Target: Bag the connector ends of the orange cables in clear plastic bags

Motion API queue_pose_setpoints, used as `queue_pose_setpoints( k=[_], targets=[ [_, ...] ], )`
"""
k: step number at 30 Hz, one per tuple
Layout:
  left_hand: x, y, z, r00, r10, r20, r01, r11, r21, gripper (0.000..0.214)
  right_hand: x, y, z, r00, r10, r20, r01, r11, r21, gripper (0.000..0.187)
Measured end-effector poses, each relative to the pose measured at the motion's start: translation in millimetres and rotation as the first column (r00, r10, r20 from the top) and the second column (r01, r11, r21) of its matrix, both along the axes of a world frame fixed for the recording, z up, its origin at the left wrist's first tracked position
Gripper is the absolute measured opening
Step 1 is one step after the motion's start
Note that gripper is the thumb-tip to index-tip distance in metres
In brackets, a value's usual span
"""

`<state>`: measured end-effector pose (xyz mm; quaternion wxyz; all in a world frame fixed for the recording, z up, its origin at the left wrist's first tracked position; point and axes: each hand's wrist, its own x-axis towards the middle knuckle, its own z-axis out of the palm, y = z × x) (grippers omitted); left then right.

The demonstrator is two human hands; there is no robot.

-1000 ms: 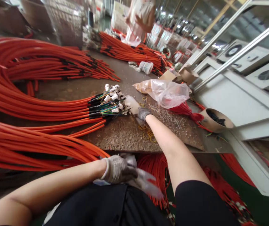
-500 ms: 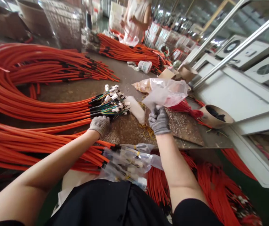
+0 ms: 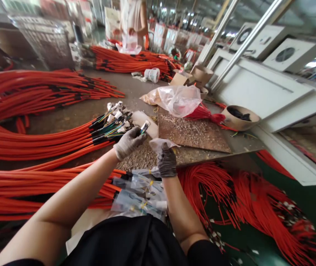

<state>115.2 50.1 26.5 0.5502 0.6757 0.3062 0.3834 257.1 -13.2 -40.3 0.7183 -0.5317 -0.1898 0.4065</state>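
Note:
My left hand [image 3: 129,144], in a grey glove, is closed on the end of an orange cable, whose connector [image 3: 144,127] and coloured wires stick out past the fingers. Close by on the right, my gloved right hand [image 3: 166,161] pinches a small clear plastic bag [image 3: 158,144]. Its opening points toward the connector, with a gap between the two. Behind my left hand lies a bundle of orange cables [image 3: 50,143] with white connectors [image 3: 118,115] at their ends. Nearer my body, other cable ends sit inside plastic bags [image 3: 144,184] tied with yellow bands.
A larger plastic bag [image 3: 178,99] rests behind a brown board [image 3: 193,129] strewn with bits. A cardboard tub [image 3: 241,117] holds black pieces at the right. Red cables [image 3: 208,188] hang below the table edge. Another person [image 3: 132,26] stands across the table, near more cables [image 3: 130,61].
My left hand has lifted a cable end off the table and moved right. My right hand has left the large bag and come nearer with a small plastic bag. The view has shifted right.

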Motion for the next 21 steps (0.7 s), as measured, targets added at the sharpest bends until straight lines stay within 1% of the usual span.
queue_pose_setpoints(
  k=[1, 3, 4, 5, 6, 7, 8, 9, 10, 11, 12, 13, 15, 16, 17, 18, 19, 20, 21],
  targets=[
    [1.3, -1.4, -2.6, 0.999, 0.017, 0.031, -0.017, 1.0, -0.001, 0.036, 2.3, -2.3, 6.8, 0.999, -0.011, 0.033, 0.011, 1.0, 0.005, 0.032],
    [0.6, -3.3, -9.6, 0.998, 0.033, 0.047, -0.036, 0.998, 0.053, 0.043, 4.1, -8.8, 21.0, 0.981, 0.041, 0.187, -0.044, 0.999, 0.012, 0.027],
    [-0.3, -4.1, -13.2, 0.999, 0.034, 0.038, -0.037, 0.995, 0.09, 0.042, 3.9, -12.2, 28.2, 0.953, 0.104, 0.283, -0.112, 0.994, 0.012, 0.024],
    [-1.1, -4.7, -16.7, 0.999, 0.031, 0.021, -0.034, 0.991, 0.128, 0.038, 3.1, -15.1, 35.1, 0.909, 0.201, 0.365, -0.218, 0.976, 0.004, 0.021],
    [-1.4, -5.1, -20.2, 0.999, 0.035, 0.008, -0.036, 0.986, 0.162, 0.031, 1.7, -17.1, 41.5, 0.861, 0.317, 0.398, -0.347, 0.938, 0.004, 0.022],
    [-1.1, -5.2, -23.6, 0.999, 0.042, 0.001, -0.042, 0.98, 0.194, 0.024, -0.3, -17.8, 47.0, 0.82, 0.43, 0.378, -0.473, 0.881, 0.023, 0.028],
    [-0.3, -5.0, -27.1, 0.999, 0.053, 0.0, -0.051, 0.973, 0.224, 0.02, -3.1, -17.1, 51.1, 0.785, 0.523, 0.332, -0.572, 0.818, 0.063, 0.037],
    [0.8, -4.5, -30.5, 0.998, 0.059, 0.0, -0.058, 0.966, 0.251, 0.019, -6.4, -15.0, 53.5, 0.767, 0.586, 0.262, -0.628, 0.769, 0.119, 0.047],
    [2.1, -4.1, -33.7, 0.998, 0.059, 0.003, -0.058, 0.961, 0.269, 0.019, -10.0, -11.8, 54.1, 0.761, 0.624, 0.177, -0.648, 0.742, 0.173, 0.057],
    [3.0, -3.8, -36.3, 0.999, 0.054, 0.007, -0.054, 0.959, 0.278, 0.02, -13.2, -7.7, 53.0, 0.772, 0.63, 0.085, -0.632, 0.745, 0.214, 0.065],
    [3.5, -3.8, -38.2, 0.999, 0.045, 0.006, -0.045, 0.958, 0.284, 0.022, -15.3, -3.3, 50.9, 0.789, 0.614, -0.004, -0.598, 0.769, 0.228, 0.067],
    [3.4, -4.2, -39.0, 0.999, 0.037, -0.004, -0.034, 0.955, 0.293, 0.024, -15.7, 1.0, 48.4, 0.802, 0.592, -0.081, -0.566, 0.796, 0.215, 0.065],
    [2.1, -6.9, -37.7, 0.998, 0.049, -0.035, -0.036, 0.948, 0.316, 0.029, -10.6, 7.6, 45.3, 0.836, 0.51, -0.202, -0.479, 0.858, 0.185, 0.048],
    [1.5, -8.9, -36.0, 0.997, 0.061, -0.054, -0.04, 0.945, 0.325, 0.029, -5.7, 9.6, 45.9, 0.868, 0.443, -0.225, -0.408, 0.894, 0.184, 0.037],
    [1.5, -11.2, -34.3, 0.995, 0.067, -0.072, -0.039, 0.944, 0.328, 0.027, -0.4, 10.7, 48.1, 0.901, 0.358, -0.244, -0.314, 0.928, 0.201, 0.028],
    [2.2, -13.4, -32.8, 0.994, 0.058, -0.093, -0.025, 0.947, 0.32, 0.025, 4.1, 10.9, 51.4, 0.926, 0.267, -0.266, -0.207, 0.95, 0.233, 0.021],
    [3.4, -15.0, -32.0, 0.993, 0.036, -0.113, 0.0, 0.953, 0.302, 0.024, 6.8, 10.6, 55.1, 0.939, 0.187, -0.289, -0.108, 0.957, 0.269, 0.017],
    [4.8, -15.8, -32.0, 0.992, 0.012, -0.128, 0.024, 0.961, 0.276, 0.023, 7.0, 10.0, 58.2, 0.944, 0.128, -0.305, -0.034, 0.954, 0.297, 0.015],
    [5.4, -15.4, -32.8, 0.99, -0.015, -0.137, 0.048, 0.968, 0.245, 0.022, 4.3, 9.4, 59.9, 0.95, 0.087, -0.299, 0.011, 0.95, 0.311, 0.016]
  ],
)
